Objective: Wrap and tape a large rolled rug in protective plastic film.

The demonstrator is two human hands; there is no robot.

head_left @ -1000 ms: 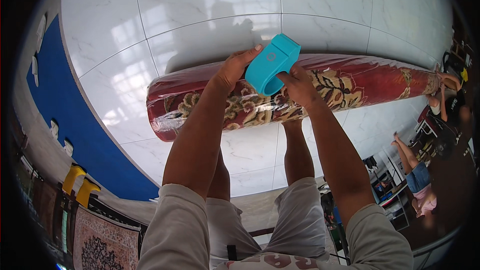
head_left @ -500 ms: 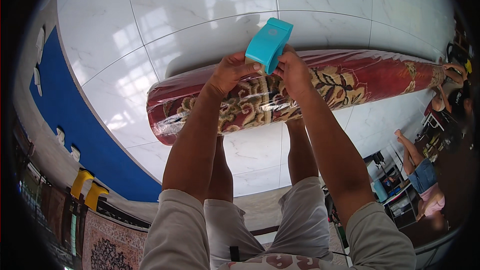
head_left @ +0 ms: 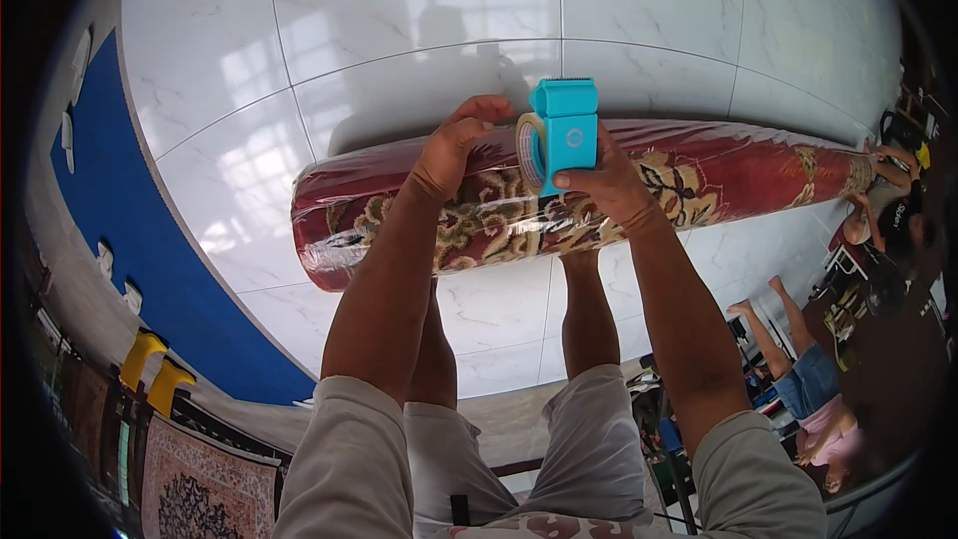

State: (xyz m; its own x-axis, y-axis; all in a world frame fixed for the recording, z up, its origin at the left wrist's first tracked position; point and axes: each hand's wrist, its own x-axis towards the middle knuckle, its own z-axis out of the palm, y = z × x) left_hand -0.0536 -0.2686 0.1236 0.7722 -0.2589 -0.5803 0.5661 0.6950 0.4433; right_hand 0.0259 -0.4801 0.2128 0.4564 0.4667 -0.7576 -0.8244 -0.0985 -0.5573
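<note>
I am holding the turquoise tape dispenser [head_left: 565, 135] closed in my right hand [head_left: 599, 185] above the plastic-wrapped rolled carpet [head_left: 758, 175] on the tiled floor [head_left: 349, 20], my left hand [head_left: 454, 145] pressing the wrap, taping seemingly unfinished.

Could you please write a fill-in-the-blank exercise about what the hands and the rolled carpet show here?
1. The right hand holds a tape dispenser of ____ colour.
2. The left hand rests on a rolled, plastic-wrapped ____.
3. The rolled carpet lies on a floor of white ____.

Missing words: turquoise; carpet; tiles
</note>
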